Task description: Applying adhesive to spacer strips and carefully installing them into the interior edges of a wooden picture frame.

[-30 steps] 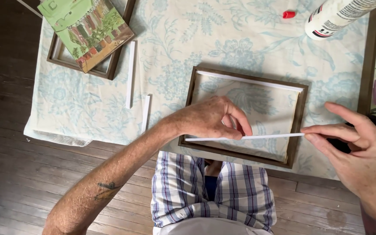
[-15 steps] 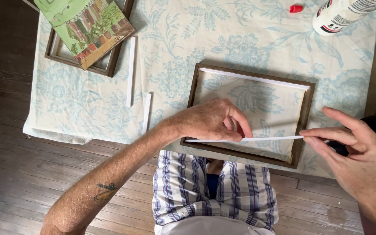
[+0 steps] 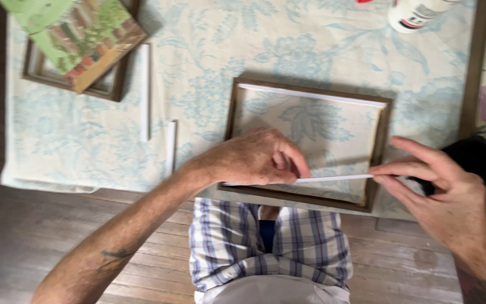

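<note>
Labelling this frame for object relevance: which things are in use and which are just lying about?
In use:
left hand
right hand
thin white strip, held at both ends
dark wooden rectangular frame

Lying about:
two loose white strips
green painted picture on a second dark frame
white bottle
floral cloth

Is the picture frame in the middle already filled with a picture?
No, the brown frame is empty: the flowered cloth shows through it, while both hands hold a thin white strip along its lower edge.
</note>
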